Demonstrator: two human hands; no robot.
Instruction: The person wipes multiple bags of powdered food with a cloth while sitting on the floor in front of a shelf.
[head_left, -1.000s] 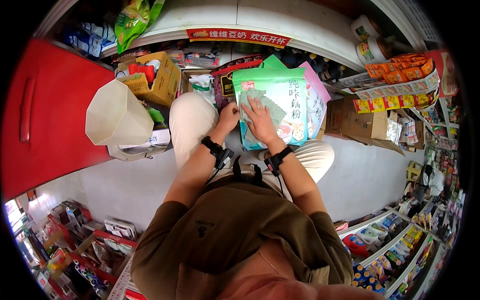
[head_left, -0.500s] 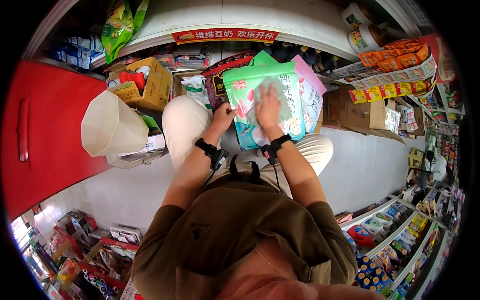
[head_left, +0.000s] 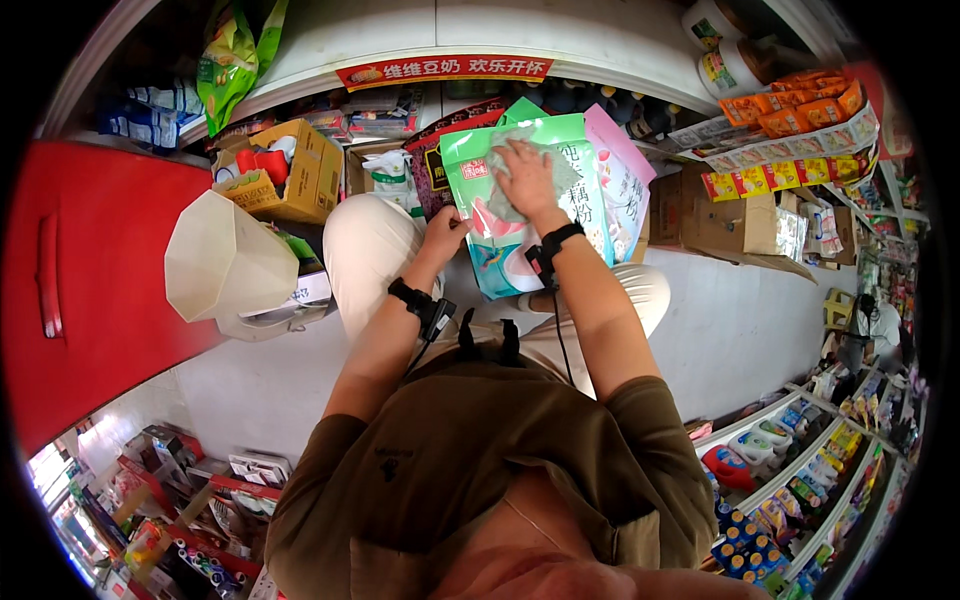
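Note:
A large green pouch (head_left: 500, 262) with pink and white printing stands tilted in front of my knees, its face toward me. My left hand (head_left: 446, 234) pinches its left edge, fingers closed. Against the upper part of its face, my right hand (head_left: 527, 180) presses and grips a grey-green cloth (head_left: 508, 208), its fingers partly spread over it. Behind the pouch, a pink pouch (head_left: 628, 190) sticks out on the right and a dark red bag (head_left: 432, 175) on the left. Both wrists wear black straps with small devices.
A cardboard box (head_left: 312, 180) with red and white items stands at the left, near a cream plastic bin (head_left: 225, 255). Above runs a white shelf (head_left: 590, 40). More open cardboard boxes (head_left: 725, 220) sit at the right, below hanging orange packets (head_left: 815, 110). Stocked shelves (head_left: 790, 480) are at the lower right.
My right hand has slid up and slightly left across the pouch, carrying the cloth along. My left hand keeps its hold on the edge.

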